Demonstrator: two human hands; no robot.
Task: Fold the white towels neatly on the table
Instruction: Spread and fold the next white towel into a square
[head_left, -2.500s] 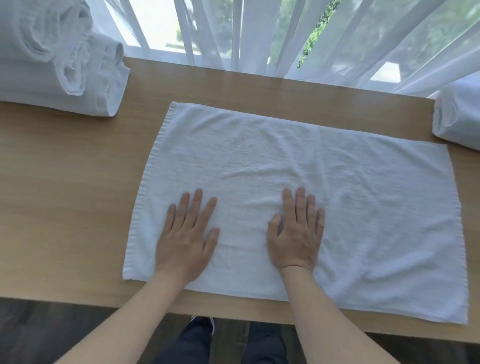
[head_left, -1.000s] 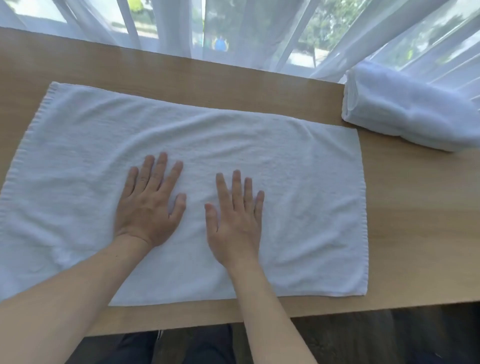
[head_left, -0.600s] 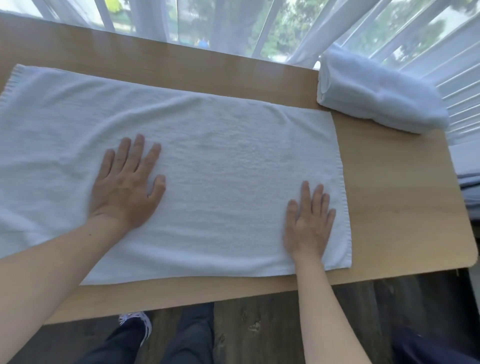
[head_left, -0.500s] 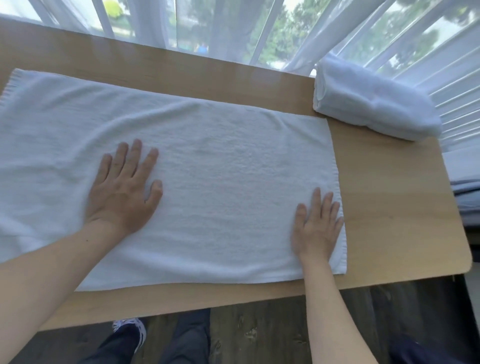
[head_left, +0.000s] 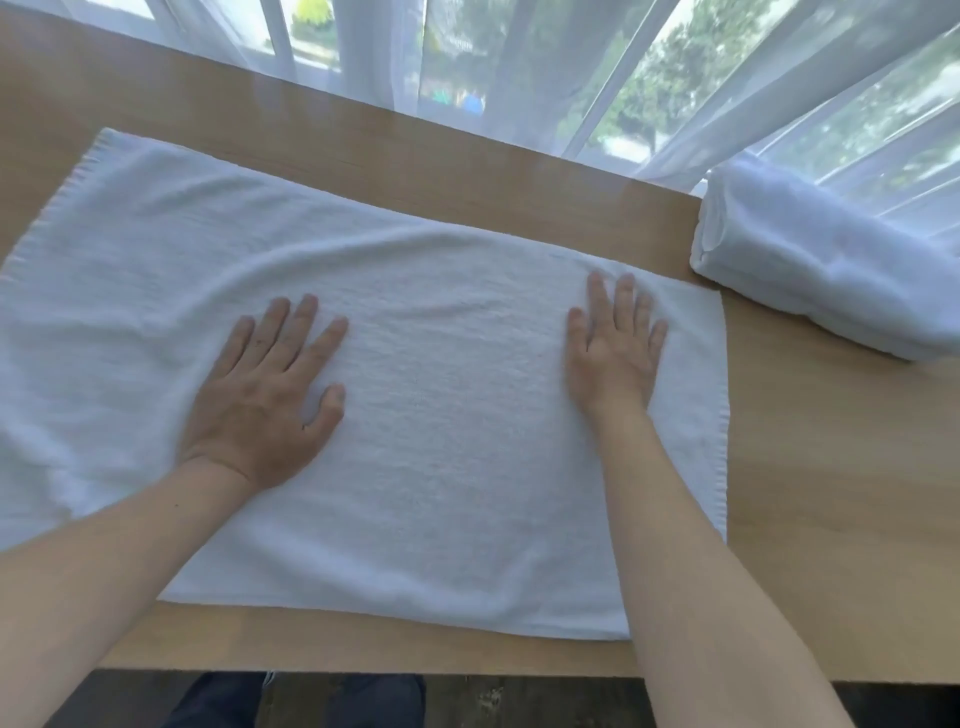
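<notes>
A white towel (head_left: 447, 426) lies spread flat across the wooden table (head_left: 831, 545), its left part running out of view. My left hand (head_left: 265, 395) presses flat on the towel's middle, fingers straight and spread. Flat as well, my right hand (head_left: 613, 348) rests on the towel near its far right corner, fingers pointing away from me. Neither hand grips the cloth. A shallow wrinkle arcs across the towel's far side between the hands.
A folded white towel (head_left: 821, 270) lies on the table's far right, close to the spread towel's corner. Sheer white curtains (head_left: 519, 78) hang along the table's far edge. The near table edge (head_left: 415, 667) runs below my forearms, with dark floor beneath.
My right hand slid from the towel's near right edge up toward its far right corner. The left hand stayed pressed on the middle. The camera view shifted slightly.
</notes>
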